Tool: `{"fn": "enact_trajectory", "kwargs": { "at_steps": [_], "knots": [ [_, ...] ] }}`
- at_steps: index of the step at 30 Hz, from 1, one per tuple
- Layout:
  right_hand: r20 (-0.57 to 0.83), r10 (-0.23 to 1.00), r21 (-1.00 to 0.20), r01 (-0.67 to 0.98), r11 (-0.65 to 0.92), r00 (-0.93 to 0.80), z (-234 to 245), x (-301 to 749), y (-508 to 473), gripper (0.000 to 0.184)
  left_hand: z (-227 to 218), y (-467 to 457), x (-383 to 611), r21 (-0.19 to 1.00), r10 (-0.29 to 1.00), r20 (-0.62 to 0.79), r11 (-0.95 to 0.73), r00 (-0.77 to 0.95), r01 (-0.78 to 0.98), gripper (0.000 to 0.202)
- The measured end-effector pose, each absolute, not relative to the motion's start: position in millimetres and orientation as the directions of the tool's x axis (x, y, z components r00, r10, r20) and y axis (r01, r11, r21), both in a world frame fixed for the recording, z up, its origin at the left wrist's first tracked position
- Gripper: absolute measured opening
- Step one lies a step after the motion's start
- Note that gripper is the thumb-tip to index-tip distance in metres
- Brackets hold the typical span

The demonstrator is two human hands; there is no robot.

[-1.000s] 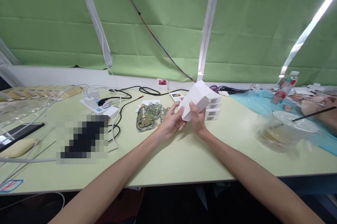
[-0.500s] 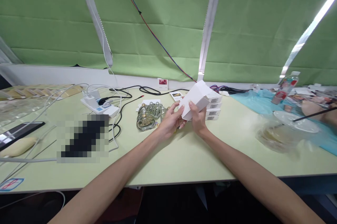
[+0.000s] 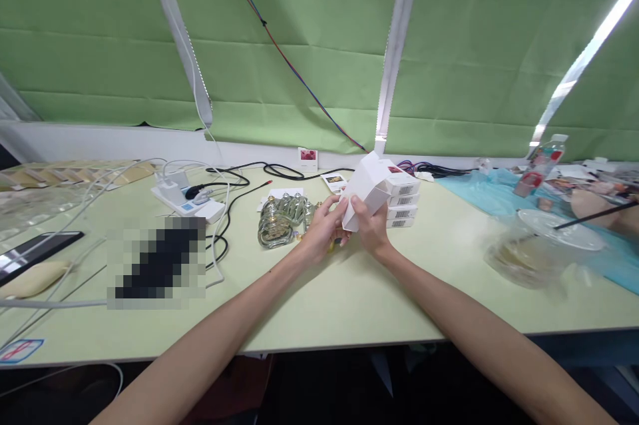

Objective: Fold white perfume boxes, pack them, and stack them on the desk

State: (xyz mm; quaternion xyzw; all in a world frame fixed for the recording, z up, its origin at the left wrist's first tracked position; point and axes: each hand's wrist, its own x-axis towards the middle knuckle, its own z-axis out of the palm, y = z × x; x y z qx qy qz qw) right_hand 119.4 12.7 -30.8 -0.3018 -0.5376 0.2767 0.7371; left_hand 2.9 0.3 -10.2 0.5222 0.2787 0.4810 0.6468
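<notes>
A white carton (image 3: 367,180) is held tilted above the table between both hands. My left hand (image 3: 324,230) grips its lower left side, with the thumb on the carton's face. My right hand (image 3: 372,224) is closed on the right side, its thumb pressed near the lower edge. Just left of my left hand stand several glass perfume bottles (image 3: 276,230) with gold-coloured necks. Behind the right hand is a stack of white boxes (image 3: 403,201) with barcodes on their ends. Something small and yellow shows under the left fingers; I cannot make it out.
A power strip (image 3: 187,202) with chargers and tangled cables lies on the left, near a phone (image 3: 37,253). At right, a lidded plastic cup (image 3: 529,255) with a black straw stands beside a blue plastic sheet (image 3: 466,188). A bottle (image 3: 542,165) is behind it.
The carton has turned slightly in my hands, and its lower opening edge shows more. My right thumb has shifted a little left. The bottles and stacked boxes stay put.
</notes>
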Motion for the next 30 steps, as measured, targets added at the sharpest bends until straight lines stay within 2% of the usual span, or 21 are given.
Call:
{"fn": "enact_trajectory", "kwargs": {
  "at_steps": [9, 13, 17, 21, 25, 30],
  "knots": [
    [0.609, 0.718, -0.738, -0.093, 0.669, 0.336, -28.1, 116.2, 10.1, 0.039, -13.2, 6.3, 2.8, 0.916, 0.913, 0.193, -0.036, 0.359, -0.400, 0.052],
    [0.617, 0.694, -0.733, -0.050, 0.679, 0.372, -26.1, 115.4, 9.6, 0.037, -12.1, 7.5, 2.1, 0.921, 0.942, 0.223, -0.119, 0.252, -0.371, 0.050],
    [0.629, 0.675, -0.724, -0.027, 0.690, 0.385, -24.8, 116.7, 8.9, 0.037, -10.6, 5.5, 1.3, 0.941, 0.945, 0.306, -0.282, 0.113, -0.190, 0.039],
    [0.630, 0.678, -0.722, -0.035, 0.691, 0.380, -25.3, 117.5, 9.0, 0.045, -11.8, 3.8, -1.7, 0.901, 0.901, 0.433, -0.433, 0.017, 0.029, 0.025],
    [0.660, 0.664, -0.699, -0.037, 0.714, 0.351, -25.6, 117.6, 9.5, 0.055, -13.0, 1.5, -4.5, 0.750, 0.794, 0.607, -0.584, 0.026, 0.311, 0.009],
    [0.661, 0.664, -0.706, -0.009, 0.708, 0.350, -24.8, 118.0, 9.8, 0.061, -14.2, 1.3, -4.3, 0.593, 0.706, 0.703, -0.650, 0.088, 0.474, 0.007]
  ]
}}
